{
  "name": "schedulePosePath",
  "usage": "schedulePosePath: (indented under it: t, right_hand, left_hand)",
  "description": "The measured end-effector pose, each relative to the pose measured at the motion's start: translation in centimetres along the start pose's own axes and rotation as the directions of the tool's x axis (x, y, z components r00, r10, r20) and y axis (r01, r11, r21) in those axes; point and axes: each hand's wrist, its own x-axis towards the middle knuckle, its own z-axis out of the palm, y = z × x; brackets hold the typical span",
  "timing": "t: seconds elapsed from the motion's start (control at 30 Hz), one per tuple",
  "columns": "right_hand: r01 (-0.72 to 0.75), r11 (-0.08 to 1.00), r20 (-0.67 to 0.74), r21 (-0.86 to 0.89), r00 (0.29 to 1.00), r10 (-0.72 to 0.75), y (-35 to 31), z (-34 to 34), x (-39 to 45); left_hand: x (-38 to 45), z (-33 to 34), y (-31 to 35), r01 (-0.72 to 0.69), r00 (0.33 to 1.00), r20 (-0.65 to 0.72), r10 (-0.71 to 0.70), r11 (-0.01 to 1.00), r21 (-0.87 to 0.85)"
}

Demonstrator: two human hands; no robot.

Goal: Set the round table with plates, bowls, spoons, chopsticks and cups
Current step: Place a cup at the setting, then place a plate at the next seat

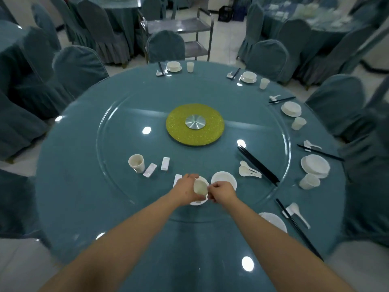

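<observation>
My left hand [186, 191] grips a small white cup [200, 189] over a white plate [199, 202] on the glass turntable near me. My right hand [222, 191] pinches the cup's right rim. A white bowl [223, 180] stands just right of the hands. Loose white spoons [248, 171] and a bundle of black chopsticks [257, 165] lie further right. A stack of cups [136, 163] and white chopstick rests [149, 170] sit to the left. Set places with plate, bowl, cup, spoon and chopsticks run along the table's right and far edge, such as the plate with bowl [315, 166].
The round table [84, 197] has a teal cloth under glass, with a yellow hub [195, 123] in the middle. Teal covered chairs [79, 64] ring it. A metal trolley [179, 28] stands beyond the far side. A plate [273, 221] and chopsticks [299, 228] lie by my right arm.
</observation>
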Motion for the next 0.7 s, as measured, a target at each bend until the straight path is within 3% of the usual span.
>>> schedulePosePath:
  t: [0.17,0.3,0.7]
  right_hand:
    - [-0.110,0.994,-0.075,0.008,0.991,0.110,7.4,-3.2,-2.8]
    - [-0.193,0.981,-0.134,0.023,0.972,0.194,12.4,-4.0,-4.1]
    - [-0.317,0.942,-0.282,0.113,0.899,0.336,18.3,-5.6,-3.9]
  left_hand:
    - [-1.8,7.6,0.7,0.088,0.996,0.046,-0.080,0.972,-0.219]
    - [-2.4,12.3,1.1,0.233,0.971,0.149,-0.186,0.872,-0.430]
    - [-0.8,18.7,2.4,0.301,0.942,0.286,-0.178,0.825,-0.478]
